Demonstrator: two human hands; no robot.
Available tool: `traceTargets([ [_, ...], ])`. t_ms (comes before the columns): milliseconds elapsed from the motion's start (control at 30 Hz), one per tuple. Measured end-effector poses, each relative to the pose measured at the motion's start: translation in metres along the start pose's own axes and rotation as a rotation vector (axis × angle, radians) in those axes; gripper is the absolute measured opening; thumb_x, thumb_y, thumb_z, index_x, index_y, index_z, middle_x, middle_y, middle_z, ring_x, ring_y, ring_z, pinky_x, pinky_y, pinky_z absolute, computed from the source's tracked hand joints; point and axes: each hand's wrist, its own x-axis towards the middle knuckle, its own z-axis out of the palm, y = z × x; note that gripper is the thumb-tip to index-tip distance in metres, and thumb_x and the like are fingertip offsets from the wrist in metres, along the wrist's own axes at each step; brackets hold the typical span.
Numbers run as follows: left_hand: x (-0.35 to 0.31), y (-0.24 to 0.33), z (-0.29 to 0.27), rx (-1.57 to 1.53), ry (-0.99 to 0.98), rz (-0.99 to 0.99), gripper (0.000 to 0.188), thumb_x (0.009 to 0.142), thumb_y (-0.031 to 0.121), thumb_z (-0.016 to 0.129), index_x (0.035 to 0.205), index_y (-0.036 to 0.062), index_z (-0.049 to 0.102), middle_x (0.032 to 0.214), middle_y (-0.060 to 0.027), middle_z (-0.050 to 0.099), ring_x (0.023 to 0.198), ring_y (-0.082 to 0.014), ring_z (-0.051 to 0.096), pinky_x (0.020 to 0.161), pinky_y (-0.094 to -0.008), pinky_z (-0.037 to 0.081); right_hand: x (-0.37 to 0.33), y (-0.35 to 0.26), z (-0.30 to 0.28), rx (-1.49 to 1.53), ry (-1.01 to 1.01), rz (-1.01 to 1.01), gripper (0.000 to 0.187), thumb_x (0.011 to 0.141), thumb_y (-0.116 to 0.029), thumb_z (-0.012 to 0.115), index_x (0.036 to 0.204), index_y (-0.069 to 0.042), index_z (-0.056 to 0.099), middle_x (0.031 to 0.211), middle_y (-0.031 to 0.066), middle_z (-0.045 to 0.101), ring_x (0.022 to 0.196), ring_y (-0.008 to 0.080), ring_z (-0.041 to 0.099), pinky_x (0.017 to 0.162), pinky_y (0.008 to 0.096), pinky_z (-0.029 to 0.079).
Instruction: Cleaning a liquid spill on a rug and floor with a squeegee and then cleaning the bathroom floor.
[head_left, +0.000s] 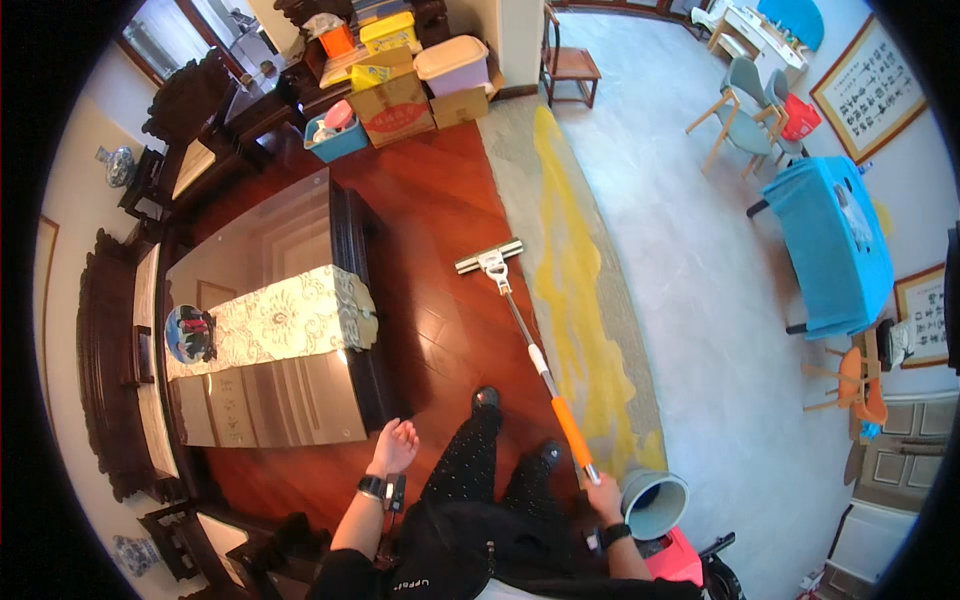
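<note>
My right hand (604, 498) is closed around the end of a sponge mop's handle. The sponge mop (570, 430) has an orange grip section, a grey pole and a wide flat head. It slants away from me to the far left, and its mop head (489, 257) rests on the reddish wooden floor (430, 290) near that floor's right edge. My left hand (394, 447) is held out to the left, its fingers loosely curled and nothing in them. The nearest thing to it is the corner of the dark low table (300, 400).
A grey-and-yellow strip (570, 300) runs beside the wood, with pale floor beyond. A grey bucket (655, 503) stands by my right hand. Boxes (393, 108) and a blue tub (336, 146) sit far left. Chairs (740, 115) and a blue-covered table (825, 250) line the right.
</note>
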Motion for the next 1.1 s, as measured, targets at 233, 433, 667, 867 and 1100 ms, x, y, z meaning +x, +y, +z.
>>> traceTargets([
  [233, -0.010, -0.066, 0.059, 0.227, -0.001, -0.194, 0.017, 0.080, 0.024, 0.049, 0.078, 0.0067, 0.051, 0.074, -0.0023, 0.054, 0.073, -0.0145, 0.052, 0.071, -0.0261, 0.042, -0.058, 0.007, -0.001, 0.052, 0.115, 0.083, 0.027, 0.067, -0.030, 0.060, 0.086, -0.011, 0.060, 0.072, 0.0136, 0.059, 0.068, 0.0320, 0.057, 0.061, 0.0397, 0.045],
  [433, -0.033, -0.053, 0.040, 0.242, 0.078, -0.201, 0.016, 0.080, 0.023, 0.050, 0.079, 0.0072, 0.052, 0.074, -0.0024, 0.054, 0.072, -0.0143, 0.052, 0.072, -0.0266, 0.042, -0.027, -0.014, 0.046, 0.079, 0.156, 0.046, 0.023, 0.069, -0.029, 0.060, 0.086, -0.013, 0.060, 0.072, 0.0127, 0.060, 0.066, 0.0317, 0.057, 0.059, 0.0404, 0.046],
  [667, -0.053, 0.013, -0.061, 0.126, 0.281, -0.015, 0.019, 0.080, 0.024, 0.048, 0.076, 0.0062, 0.052, 0.071, -0.0009, 0.053, 0.069, -0.0139, 0.051, 0.069, -0.0268, 0.042, 0.025, -0.065, 0.064, 0.087, 0.145, 0.032, 0.026, 0.067, -0.027, 0.062, 0.089, -0.013, 0.060, 0.075, 0.0147, 0.059, 0.071, 0.0332, 0.056, 0.063, 0.0414, 0.045],
  [867, -0.052, 0.026, -0.081, -0.012, 0.270, -0.020, 0.024, 0.081, 0.026, 0.043, 0.073, 0.0051, 0.052, 0.067, -0.0034, 0.054, 0.068, -0.0166, 0.052, 0.068, -0.0274, 0.042, 0.123, -0.161, 0.076, 0.118, 0.168, -0.142, 0.026, 0.071, -0.026, 0.058, 0.093, -0.014, 0.056, 0.079, 0.0159, 0.058, 0.074, 0.0336, 0.056, 0.063, 0.0425, 0.044],
  [1100, -0.053, 0.044, -0.103, -0.188, 0.279, -0.078, 0.025, 0.081, 0.026, 0.042, 0.075, 0.0043, 0.053, 0.066, -0.0062, 0.056, 0.066, -0.0171, 0.052, 0.069, -0.0273, 0.043, 0.241, -0.313, 0.102, 0.119, 0.197, -0.209, 0.023, 0.071, -0.026, 0.056, 0.087, -0.010, 0.055, 0.079, 0.0147, 0.059, 0.075, 0.0330, 0.056, 0.064, 0.0432, 0.045],
])
